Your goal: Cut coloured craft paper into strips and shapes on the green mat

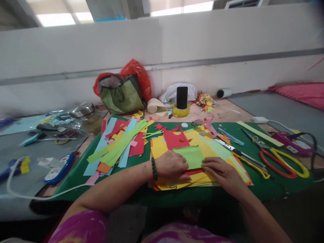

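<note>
A light green paper square (192, 156) lies on top of a stack of yellow, orange and red sheets (162, 146) on a dark green cutting mat (76, 173). My left hand (172, 165), with a green bead bracelet at the wrist and a ring, presses on the green paper's left edge with its fingers curled down. My right hand (220, 170) rests flat on the stack at the paper's lower right corner, fingertips touching it.
Green, blue and red paper strips (118, 141) lie left on the mat. Red and yellow scissors (280, 160), a utility knife (238, 152) and a ruler (260, 134) lie right. A yellow tape roll (181, 110), bags (121, 91) and a power strip (59, 167) sit around.
</note>
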`<state>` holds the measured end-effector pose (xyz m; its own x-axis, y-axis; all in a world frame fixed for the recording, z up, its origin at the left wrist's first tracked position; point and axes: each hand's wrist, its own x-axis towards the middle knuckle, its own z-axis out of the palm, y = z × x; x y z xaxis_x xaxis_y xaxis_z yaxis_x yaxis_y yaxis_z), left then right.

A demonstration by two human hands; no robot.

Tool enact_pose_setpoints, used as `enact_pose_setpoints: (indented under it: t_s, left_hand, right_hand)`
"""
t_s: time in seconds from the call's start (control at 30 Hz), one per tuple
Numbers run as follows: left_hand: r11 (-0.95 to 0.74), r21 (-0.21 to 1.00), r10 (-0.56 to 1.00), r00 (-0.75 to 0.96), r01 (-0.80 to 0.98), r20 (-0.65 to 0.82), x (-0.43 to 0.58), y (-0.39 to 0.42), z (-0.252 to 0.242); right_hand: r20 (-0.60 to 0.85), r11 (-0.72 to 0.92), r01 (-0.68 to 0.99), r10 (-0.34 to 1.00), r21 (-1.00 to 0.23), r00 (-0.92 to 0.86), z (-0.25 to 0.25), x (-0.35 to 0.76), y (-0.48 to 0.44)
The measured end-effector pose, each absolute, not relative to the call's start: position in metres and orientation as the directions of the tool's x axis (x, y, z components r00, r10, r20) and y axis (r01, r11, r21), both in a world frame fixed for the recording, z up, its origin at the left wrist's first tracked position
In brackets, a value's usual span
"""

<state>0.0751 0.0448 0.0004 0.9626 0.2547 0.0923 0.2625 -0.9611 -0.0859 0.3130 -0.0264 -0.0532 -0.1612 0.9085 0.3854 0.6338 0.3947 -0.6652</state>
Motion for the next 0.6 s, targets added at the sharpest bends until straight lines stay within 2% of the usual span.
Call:
enact_pose_setpoints:
  t_s: [0.6]
  left_hand:
    - [-0.958, -0.084, 0.269, 0.960, 0.275, 0.082, 0.0766, 0.0392, 0.0019]
  right_hand:
    - [0.369, 0.381, 0.641, 0.915, -0.667, -0.161, -0.0527, 0.3143, -0.0267]
